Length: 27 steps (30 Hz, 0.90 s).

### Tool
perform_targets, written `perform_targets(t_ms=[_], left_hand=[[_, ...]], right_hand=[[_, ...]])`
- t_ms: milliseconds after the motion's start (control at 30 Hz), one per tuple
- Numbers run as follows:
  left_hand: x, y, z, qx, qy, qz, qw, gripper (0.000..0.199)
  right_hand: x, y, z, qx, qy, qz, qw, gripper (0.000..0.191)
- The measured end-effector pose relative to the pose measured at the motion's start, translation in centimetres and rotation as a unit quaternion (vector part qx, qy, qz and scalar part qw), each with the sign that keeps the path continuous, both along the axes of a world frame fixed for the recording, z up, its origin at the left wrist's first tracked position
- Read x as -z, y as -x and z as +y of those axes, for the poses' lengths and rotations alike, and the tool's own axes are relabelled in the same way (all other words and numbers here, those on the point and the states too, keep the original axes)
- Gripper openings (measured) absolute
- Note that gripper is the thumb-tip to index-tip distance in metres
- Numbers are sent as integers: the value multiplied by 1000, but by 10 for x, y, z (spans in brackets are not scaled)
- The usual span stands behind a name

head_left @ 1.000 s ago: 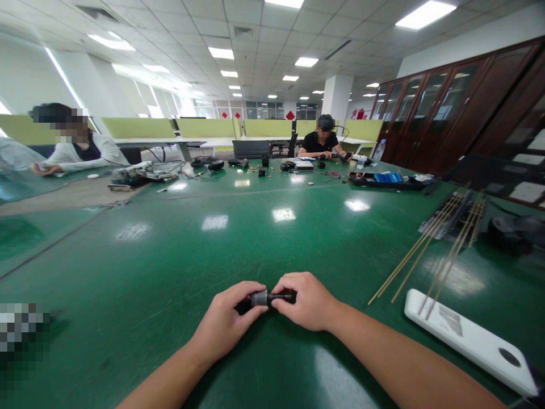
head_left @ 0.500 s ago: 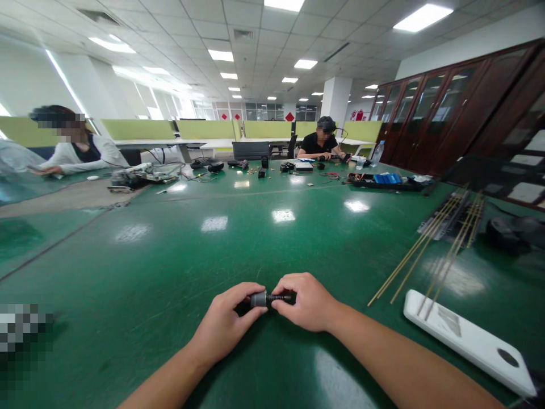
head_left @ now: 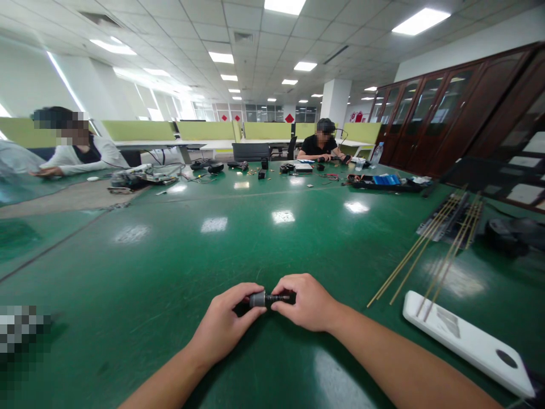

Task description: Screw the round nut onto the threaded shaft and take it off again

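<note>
Green tabletop [head_left: 179, 267], red sign [head_left: 360, 117] illegible, left fingers [head_left: 247, 289] and right fingers [head_left: 288, 281] clenched on a grey-black cylinder [head_left: 258, 299]

Room ahead, rods [head_left: 415, 250] (thin) rightward.

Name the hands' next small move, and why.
Probably a slight twist of the dark ribbed shaft with the right hand while the left hand steadies the grey cylinder: each hand pinches one part, and both line up end to end.

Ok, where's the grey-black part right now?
The grey-black part is at lower centre of the head view, its grey end in the left hand, its dark end in the right hand.
</note>
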State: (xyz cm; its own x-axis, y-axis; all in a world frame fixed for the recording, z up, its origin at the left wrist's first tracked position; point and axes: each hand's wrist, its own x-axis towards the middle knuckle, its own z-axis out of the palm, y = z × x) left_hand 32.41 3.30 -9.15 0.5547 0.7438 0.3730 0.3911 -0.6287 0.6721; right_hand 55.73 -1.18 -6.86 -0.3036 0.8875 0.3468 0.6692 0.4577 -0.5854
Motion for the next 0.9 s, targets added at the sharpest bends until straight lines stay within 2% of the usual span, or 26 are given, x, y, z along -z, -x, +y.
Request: perform_targets(t_ms=[900], left_hand=[[-1,3,4,-21,-6,-3,1000,30]], right_hand=[[-3,-3,1,18,37,24,999,9]])
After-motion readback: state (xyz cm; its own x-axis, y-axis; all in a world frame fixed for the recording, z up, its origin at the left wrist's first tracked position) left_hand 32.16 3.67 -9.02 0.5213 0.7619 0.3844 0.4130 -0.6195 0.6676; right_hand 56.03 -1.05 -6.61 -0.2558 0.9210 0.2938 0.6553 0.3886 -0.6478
